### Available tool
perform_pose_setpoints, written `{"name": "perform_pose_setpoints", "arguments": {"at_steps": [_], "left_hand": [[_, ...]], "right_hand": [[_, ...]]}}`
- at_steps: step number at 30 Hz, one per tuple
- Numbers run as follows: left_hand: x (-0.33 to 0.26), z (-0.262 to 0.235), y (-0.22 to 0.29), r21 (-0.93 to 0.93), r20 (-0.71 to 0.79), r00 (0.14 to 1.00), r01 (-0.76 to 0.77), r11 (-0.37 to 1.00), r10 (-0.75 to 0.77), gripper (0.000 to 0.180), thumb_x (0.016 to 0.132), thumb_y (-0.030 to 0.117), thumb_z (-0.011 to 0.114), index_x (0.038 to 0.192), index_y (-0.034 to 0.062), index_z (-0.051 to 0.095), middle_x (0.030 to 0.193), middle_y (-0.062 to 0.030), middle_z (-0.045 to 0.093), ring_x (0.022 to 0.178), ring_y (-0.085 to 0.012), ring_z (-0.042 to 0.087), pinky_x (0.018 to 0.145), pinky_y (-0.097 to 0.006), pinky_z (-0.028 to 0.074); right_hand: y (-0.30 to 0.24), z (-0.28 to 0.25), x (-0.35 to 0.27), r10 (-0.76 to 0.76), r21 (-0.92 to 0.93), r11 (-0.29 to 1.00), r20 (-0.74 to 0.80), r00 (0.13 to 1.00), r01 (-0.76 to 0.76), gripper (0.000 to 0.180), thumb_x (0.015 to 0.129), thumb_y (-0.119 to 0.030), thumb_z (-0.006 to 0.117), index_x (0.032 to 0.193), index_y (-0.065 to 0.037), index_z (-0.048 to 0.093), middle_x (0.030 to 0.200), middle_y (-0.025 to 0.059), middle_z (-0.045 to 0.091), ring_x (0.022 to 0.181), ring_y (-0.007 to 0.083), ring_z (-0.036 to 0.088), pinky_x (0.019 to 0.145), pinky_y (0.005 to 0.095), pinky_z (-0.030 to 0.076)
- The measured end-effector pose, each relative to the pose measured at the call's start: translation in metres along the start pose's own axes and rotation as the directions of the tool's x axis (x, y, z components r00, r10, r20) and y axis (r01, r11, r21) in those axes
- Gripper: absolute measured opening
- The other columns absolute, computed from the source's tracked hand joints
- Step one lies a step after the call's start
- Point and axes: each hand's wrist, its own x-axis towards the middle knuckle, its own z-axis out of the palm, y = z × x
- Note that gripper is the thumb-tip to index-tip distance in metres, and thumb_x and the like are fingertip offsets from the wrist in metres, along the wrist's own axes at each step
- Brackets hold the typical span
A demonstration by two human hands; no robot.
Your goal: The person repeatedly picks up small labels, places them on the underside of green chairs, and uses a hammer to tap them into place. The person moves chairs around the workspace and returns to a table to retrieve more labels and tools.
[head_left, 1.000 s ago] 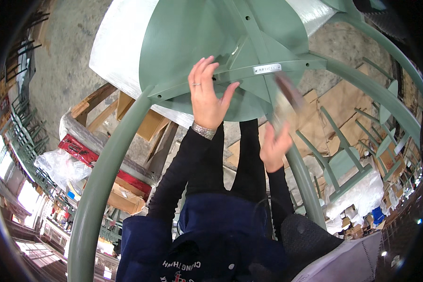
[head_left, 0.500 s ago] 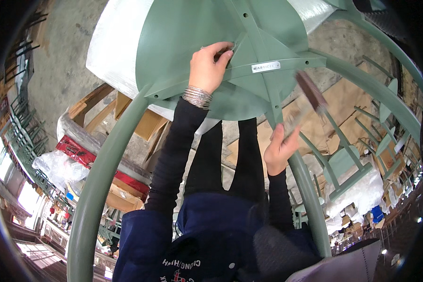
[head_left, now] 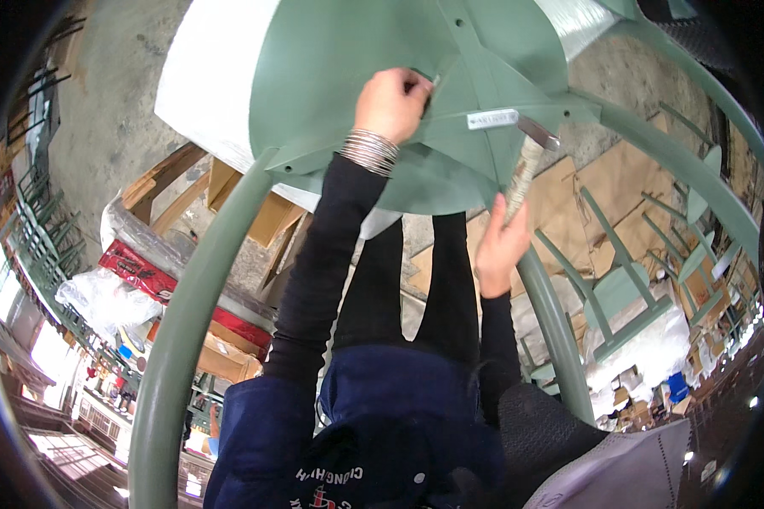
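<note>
Works over upturned green chair (head_left: 339, 59) directly in front, with legs flanking both forearms and with cardboard carton (head_left: 227, 352) outside at lower left, contents hidden. Reaches left hand (head_left: 388, 106) across its underside, fingers curled inward; grasps hammer (head_left: 525, 172) by wrapped handle in right hand (head_left: 501, 250), head now beside right end of label plate (head_left: 493, 119), closer than half a second ago. Keeps left fingertips near small pale piece (head_left: 435, 81), as then; cannot tell whether pinched.

Person's L hand (head_left: 392, 103) fwd, fingers curled in; R hand (head_left: 501, 250) nearer torso, fist closed; both arms (head_left: 318, 263) reaching fwd.
</note>
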Motion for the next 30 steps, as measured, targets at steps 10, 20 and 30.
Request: {"name": "perform_pose_setpoints", "arguments": {"at_steps": [10, 20, 30], "left_hand": [[0.002, 0.013, 0.0, -0.112, -0.149, 0.989, 0.006, 0.994, -0.022, 0.016, 0.085, 0.013, 0.056, 0.091, 0.0007, 0.064, 0.083, -0.0177, 0.066, 0.082, -0.0333, 0.064, 0.075, -0.041, 0.05], [0.015, -0.02, -0.01, -0.039, 0.041, 0.876, -0.479, 0.877, 0.48, 0.021, 0.077, 0.005, 0.065, 0.098, 0.0078, 0.068, 0.091, -0.0092, 0.068, 0.081, -0.0269, 0.064, 0.072, -0.035, 0.053], [0.024, -0.043, -0.015, 0.097, 0.024, 0.905, -0.424, 0.9, 0.424, 0.011, 0.079, 0.011, 0.062, 0.089, 0.008, 0.065, 0.084, -0.0056, 0.067, 0.079, -0.0283, 0.063, 0.073, -0.037, 0.052]], "right_hand": [[0.01, -0.038, -0.031, -0.05, 0.265, 0.964, 0.114, 0.992, 0.018, 0.017, 0.096, -0.015, 0.05, 0.097, 0.002, 0.052, 0.054, -0.0009, 0.043, 0.045, 0.0069, 0.038, 0.043, 0.0245, 0.029], [0.081, -0.092, -0.09, -0.341, -0.152, 0.858, 0.548, 0.764, 0.491, 0.034, 0.079, -0.023, 0.072, 0.096, 0.002, 0.056, 0.069, 0.0173, 0.057, 0.06, 0.0365, 0.057, 0.056, 0.0431, 0.043], [0.142, -0.134, -0.061, -0.381, -0.212, 0.753, 0.632, 0.675, 0.623, 0.038, 0.08, -0.021, 0.072, 0.105, 0.003, 0.057, 0.082, 0.0203, 0.059, 0.075, 0.0367, 0.059, 0.066, 0.0438, 0.046]]}}
